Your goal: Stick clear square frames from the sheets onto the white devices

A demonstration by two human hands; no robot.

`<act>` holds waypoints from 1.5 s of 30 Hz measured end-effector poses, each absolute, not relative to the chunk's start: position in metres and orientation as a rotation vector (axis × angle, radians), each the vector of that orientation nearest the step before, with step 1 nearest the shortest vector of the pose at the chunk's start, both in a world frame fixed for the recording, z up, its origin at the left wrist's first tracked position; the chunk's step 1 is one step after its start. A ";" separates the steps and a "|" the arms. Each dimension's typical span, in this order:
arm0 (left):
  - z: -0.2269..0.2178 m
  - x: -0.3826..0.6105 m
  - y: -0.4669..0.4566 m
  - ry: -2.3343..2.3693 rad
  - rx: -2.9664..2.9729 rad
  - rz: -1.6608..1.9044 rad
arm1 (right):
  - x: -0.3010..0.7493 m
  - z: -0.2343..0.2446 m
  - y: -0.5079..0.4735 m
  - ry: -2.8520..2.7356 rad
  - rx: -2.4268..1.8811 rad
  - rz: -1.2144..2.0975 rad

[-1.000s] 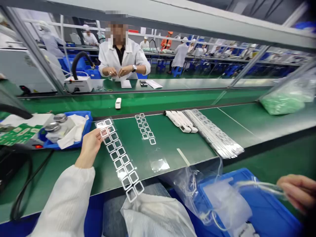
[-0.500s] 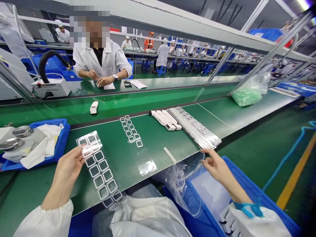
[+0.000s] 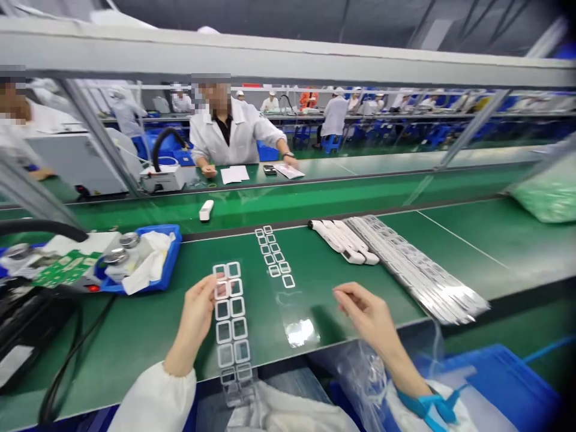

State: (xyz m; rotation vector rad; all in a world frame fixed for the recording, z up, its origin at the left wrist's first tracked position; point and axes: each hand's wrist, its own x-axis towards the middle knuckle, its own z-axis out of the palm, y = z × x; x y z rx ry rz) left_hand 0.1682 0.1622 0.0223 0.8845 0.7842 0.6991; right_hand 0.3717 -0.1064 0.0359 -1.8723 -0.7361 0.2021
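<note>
My left hand (image 3: 198, 307) pinches the upper left edge of a clear sheet of square white-framed stickers (image 3: 233, 309), which hangs tilted over the table's front edge. My right hand (image 3: 363, 307) is above the table, thumb and fingers drawn together; anything between the fingertips is too small to make out. Between the hands, a second sticker sheet (image 3: 271, 255) lies on the green tabletop (image 3: 310, 258), its bare film end shining near the front edge. Beyond my right hand is a row of several white handheld devices (image 3: 344, 241), beside a stack of sticker sheets (image 3: 414, 270).
A blue tray (image 3: 174, 255) with metal-topped bottles and cloths stands at left, near a dark cable (image 3: 74, 354). One white device (image 3: 206, 210) lies on the green strip beyond. A co-worker (image 3: 229, 135) sits opposite. Below right are a plastic bag (image 3: 360, 372) and blue bin (image 3: 508, 384).
The view has turned left. My right hand has moved left from the stack's near end to above the table. My left hand still holds its sheet, now more upright. The co-worker's arm has reached sideways.
</note>
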 end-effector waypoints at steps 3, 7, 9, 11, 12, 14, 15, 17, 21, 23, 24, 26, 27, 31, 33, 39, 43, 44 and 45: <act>0.026 0.177 0.148 0.730 0.924 0.677 | 0.345 0.042 -0.033 -0.864 -1.615 0.431; 0.032 0.179 0.135 0.683 0.974 0.654 | 0.325 0.046 0.027 -0.945 -1.525 0.453; 0.035 0.178 0.131 0.666 0.979 0.652 | 0.323 0.044 0.039 -0.949 -1.532 0.462; 0.037 0.176 0.129 0.660 0.979 0.653 | 0.323 0.042 0.043 -0.920 -1.528 0.504; 0.037 0.176 0.129 0.657 0.981 0.654 | 0.324 0.041 0.044 -0.891 -1.521 0.535; 0.037 0.176 0.128 0.649 0.987 0.650 | 0.324 0.039 0.044 -0.812 -1.498 0.602; 0.037 0.176 0.127 0.644 0.989 0.645 | 0.324 0.038 0.044 -0.770 -1.482 0.637; 0.037 0.177 0.127 0.640 0.984 0.644 | 0.325 0.037 0.044 -0.713 -1.448 0.702; 0.035 0.177 0.126 0.646 0.981 0.656 | 0.330 0.035 0.046 -0.728 -1.448 0.800; 0.033 0.177 0.126 0.639 0.998 0.656 | 0.333 0.034 0.046 -0.812 -1.465 0.739; 0.032 0.177 0.126 0.636 1.003 0.650 | 0.333 0.034 0.046 -0.875 -1.475 0.665; 0.030 0.178 0.129 0.632 0.993 0.607 | 0.329 0.036 0.042 -1.013 -1.493 0.461; 0.030 0.179 0.131 0.635 0.979 0.577 | 0.325 0.038 0.039 -1.078 -1.504 0.363; 0.027 0.187 0.150 0.688 0.912 0.544 | 0.311 0.046 0.024 -1.253 -1.518 0.142; 0.024 0.193 0.168 0.722 0.913 0.595 | 0.324 0.045 0.016 -1.218 -1.533 0.045; 0.015 0.222 0.228 0.842 1.012 0.745 | 0.452 0.025 -0.018 -1.067 -2.097 -0.311; 0.012 0.239 0.254 0.886 1.107 0.828 | 0.505 0.013 -0.037 -1.033 -2.695 -0.542; 0.012 0.240 0.257 0.906 1.133 0.861 | 0.509 0.011 -0.038 -1.048 -2.770 -0.572; 0.012 0.240 0.259 0.925 1.156 0.898 | 0.510 0.009 -0.038 -1.069 -2.814 -0.598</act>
